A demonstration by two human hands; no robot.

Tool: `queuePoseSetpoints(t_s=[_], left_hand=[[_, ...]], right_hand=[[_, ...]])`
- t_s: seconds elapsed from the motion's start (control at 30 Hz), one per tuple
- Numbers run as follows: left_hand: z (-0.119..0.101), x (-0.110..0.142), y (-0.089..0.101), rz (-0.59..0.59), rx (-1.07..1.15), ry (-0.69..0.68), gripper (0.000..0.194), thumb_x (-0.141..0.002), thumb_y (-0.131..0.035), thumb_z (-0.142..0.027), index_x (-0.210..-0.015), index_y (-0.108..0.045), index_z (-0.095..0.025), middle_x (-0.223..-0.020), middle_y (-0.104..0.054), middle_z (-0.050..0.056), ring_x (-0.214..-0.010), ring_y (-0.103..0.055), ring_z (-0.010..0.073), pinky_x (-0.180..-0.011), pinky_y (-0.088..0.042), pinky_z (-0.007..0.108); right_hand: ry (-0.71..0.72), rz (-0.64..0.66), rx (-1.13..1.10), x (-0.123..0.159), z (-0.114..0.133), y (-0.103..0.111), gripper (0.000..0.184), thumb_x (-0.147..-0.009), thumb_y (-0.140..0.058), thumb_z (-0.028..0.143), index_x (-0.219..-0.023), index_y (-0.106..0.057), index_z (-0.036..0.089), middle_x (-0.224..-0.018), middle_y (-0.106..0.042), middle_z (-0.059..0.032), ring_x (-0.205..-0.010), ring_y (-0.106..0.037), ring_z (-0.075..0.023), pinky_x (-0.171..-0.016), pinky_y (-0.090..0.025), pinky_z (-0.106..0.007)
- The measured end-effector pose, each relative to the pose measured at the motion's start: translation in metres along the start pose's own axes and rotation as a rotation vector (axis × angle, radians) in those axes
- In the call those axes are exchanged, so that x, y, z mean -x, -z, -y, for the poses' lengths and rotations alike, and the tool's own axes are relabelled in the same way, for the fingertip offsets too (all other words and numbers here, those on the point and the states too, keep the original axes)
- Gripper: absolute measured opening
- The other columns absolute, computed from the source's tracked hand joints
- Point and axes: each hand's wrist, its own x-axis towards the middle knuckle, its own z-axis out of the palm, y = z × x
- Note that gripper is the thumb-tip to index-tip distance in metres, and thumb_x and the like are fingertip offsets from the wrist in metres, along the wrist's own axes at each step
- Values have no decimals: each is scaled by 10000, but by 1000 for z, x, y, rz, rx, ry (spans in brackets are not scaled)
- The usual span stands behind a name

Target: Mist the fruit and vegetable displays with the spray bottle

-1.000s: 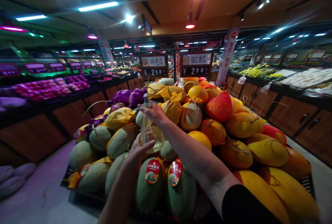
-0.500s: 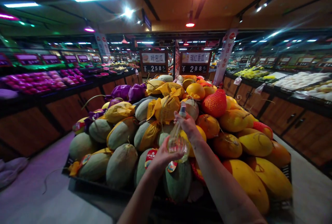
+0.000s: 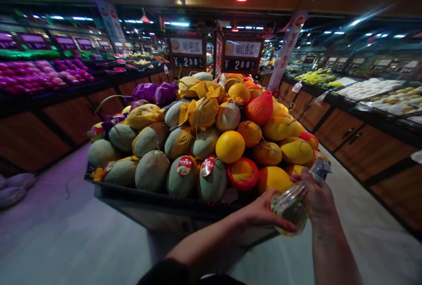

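A clear spray bottle [image 3: 292, 210] with a greyish nozzle [image 3: 320, 168] is tilted to the right, some pale yellowish liquid inside. My left hand [image 3: 263, 211] is closed around the lower body of the bottle. Its neck, just below the nozzle, is gripped by my right hand [image 3: 317, 192]. Both hands are in front of the right part of a melon heap. Closest to them lies a yellow melon [image 3: 274, 178], with a melon in a red foam net [image 3: 243, 173] further left.
Green melons [image 3: 152, 170] fill the left of the black-edged stand [image 3: 132, 191]. Two price signs [image 3: 242, 55] rise behind the heap. Wooden produce counters line both sides, the right one [image 3: 349, 131] across an aisle. Purplish bags [image 3: 20, 188] lie on the floor at left.
Both hands have carried the spray bottle right and down, from before the middle of the heap to its right side. The bottle has tipped from nearly upright. The view has tilted downward.
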Motion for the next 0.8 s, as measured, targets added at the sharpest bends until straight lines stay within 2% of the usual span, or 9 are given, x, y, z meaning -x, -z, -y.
queuePoseSetpoints(t_s=[0.07,0.17,0.27,0.37,0.43,0.57,0.8], left_hand=[[13,8,-6,-21,-14,27,1011,-296,-1127,-340,-1194,-689,-191,-1088,-702,37,-1122,-665,313,-1099,-489,507],[30,28,-6,-111,1,57,1075,-267,-1130,-318,-1224,-655,-202,-1129,-688,52,-1199,-644,345,-1119,-477,526],[43,58,3,-179,73,57,1066,-325,-1128,-328,-1246,-604,-214,-1154,-680,58,-1239,-640,345,-1129,-465,520],[53,94,18,-234,172,46,1066,-314,-1128,-347,-1218,-577,-218,-1154,-692,54,-1219,-659,333,-1129,-466,522],[59,120,31,-286,208,42,1092,-301,-1127,-362,-1227,-567,-216,-1156,-698,54,-1204,-665,322,-1134,-465,520],[63,178,63,-378,216,28,1095,-367,-1120,-357,-1292,-552,-213,-1221,-708,74,-1200,-676,309,-1134,-471,505],[45,302,134,-613,179,-106,1098,-459,-1091,-499,-1367,-540,-218,-1332,-709,134,-1313,-654,369,-1175,-468,504]], right_hand=[[-9,5,4,11,-4,10,685,-577,-883,753,-861,-746,145,-804,-779,-119,-690,-749,-246,-616,-589,-338],[-34,70,32,26,-15,8,707,-577,-877,778,-868,-740,148,-834,-794,-137,-741,-775,-272,-630,-601,-344],[-43,151,49,43,-33,-11,713,-565,-869,798,-855,-732,160,-832,-802,-138,-781,-791,-296,-643,-600,-344],[-44,257,95,65,-53,-40,699,-586,-841,805,-862,-724,174,-794,-799,-128,-754,-793,-306,-643,-589,-358],[-53,332,156,84,-65,-61,679,-632,-813,795,-910,-725,181,-783,-801,-118,-751,-797,-311,-652,-584,-365],[-45,467,191,132,-81,-113,619,-687,-781,763,-961,-699,213,-787,-794,-81,-802,-815,-323,-696,-598,-373],[-15,764,133,249,-97,-243,552,-725,-759,764,-851,-603,250,-679,-677,9,-638,-715,-242,-635,-560,-350]])
